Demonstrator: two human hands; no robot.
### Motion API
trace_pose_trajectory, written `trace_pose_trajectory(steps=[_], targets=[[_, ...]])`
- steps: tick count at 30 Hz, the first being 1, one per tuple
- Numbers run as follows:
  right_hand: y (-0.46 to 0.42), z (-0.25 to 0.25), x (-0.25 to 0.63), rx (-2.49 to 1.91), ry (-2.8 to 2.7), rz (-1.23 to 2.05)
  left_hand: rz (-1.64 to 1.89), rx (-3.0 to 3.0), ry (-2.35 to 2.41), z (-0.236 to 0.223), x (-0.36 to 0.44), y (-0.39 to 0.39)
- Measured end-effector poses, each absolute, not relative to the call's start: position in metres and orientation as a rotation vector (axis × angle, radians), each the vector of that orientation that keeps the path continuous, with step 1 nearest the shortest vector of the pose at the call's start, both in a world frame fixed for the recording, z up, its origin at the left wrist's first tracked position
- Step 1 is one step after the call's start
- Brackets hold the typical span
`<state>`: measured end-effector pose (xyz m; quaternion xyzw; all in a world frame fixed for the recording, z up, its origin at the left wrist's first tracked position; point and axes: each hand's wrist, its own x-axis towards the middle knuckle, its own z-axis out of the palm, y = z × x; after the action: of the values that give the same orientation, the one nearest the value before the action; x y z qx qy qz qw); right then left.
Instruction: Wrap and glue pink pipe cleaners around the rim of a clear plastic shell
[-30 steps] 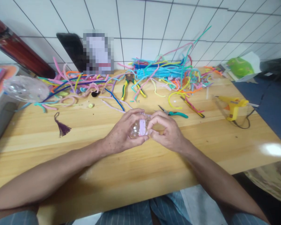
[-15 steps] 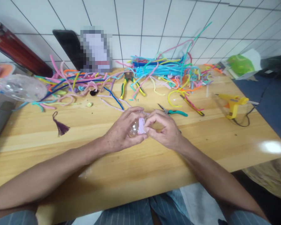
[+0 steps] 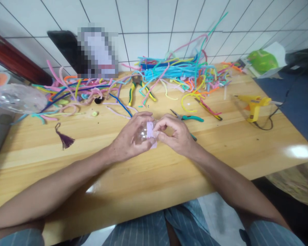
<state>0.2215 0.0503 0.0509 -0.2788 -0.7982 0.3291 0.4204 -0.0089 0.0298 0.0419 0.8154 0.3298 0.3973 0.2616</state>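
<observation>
My left hand (image 3: 125,140) is closed around a small, clear, shiny plastic piece (image 3: 143,133) that looks rounded. A lilac band (image 3: 150,129) runs across this piece, and its lower end shows below my left thumb. At the band's right edge, my right hand (image 3: 178,135) has thumb and forefinger pinched together; whatever lies between the fingertips is too small or hidden to make out. Just beyond my right hand lie teal-handled pliers (image 3: 192,118) on the wooden table (image 3: 133,184).
Many coloured pipe cleaners (image 3: 171,72) lie along the tiled wall, with yellow-green pliers (image 3: 132,92) among them. A yellow glue gun (image 3: 256,104) stands at right. At left are a purple tassel (image 3: 64,137), a clear plastic bottle (image 3: 20,99) and a dark phone-like slab (image 3: 66,51).
The view has shifted slightly, so most things sit a little further left. More of the lilac band now shows below my left thumb. Both hands keep much the same hold.
</observation>
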Motion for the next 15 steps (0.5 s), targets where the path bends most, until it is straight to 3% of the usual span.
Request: trace_pose_trajectory(steps=[15], targets=[[0.0517,0.0527,0.2207,-0.695,-1.983,0.826,1.106,2.218,0.929,0.0400,-0.0053,0.0317]])
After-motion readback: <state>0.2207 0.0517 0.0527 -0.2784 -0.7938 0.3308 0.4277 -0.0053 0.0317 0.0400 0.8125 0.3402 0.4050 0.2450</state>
